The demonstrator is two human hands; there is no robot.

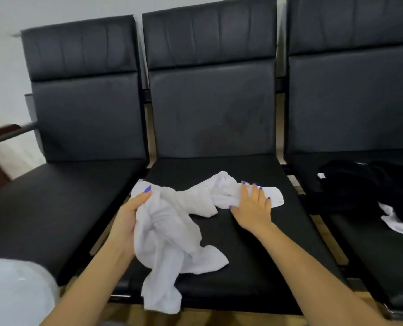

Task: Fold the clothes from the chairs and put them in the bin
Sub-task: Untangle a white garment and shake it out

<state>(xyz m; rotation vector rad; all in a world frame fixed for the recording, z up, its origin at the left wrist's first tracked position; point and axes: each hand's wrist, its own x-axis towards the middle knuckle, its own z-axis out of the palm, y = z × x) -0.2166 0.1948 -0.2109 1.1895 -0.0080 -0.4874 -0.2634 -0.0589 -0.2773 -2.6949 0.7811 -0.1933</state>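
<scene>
Three black padded chairs (209, 109) stand joined in a row against a plain pale wall (0, 55) — their tall backs are stitched in panels and slightly creased. A dark metal armrest (10, 134) juts out at the left end of the row. Beneath and between the seats shows a tan floor (322, 228) — soft, even light falls over everything.

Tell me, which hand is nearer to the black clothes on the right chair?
The right hand. It presses the white garment on the middle seat, closer to the black clothes. The left hand grips the garment's other end, farther left.
</scene>
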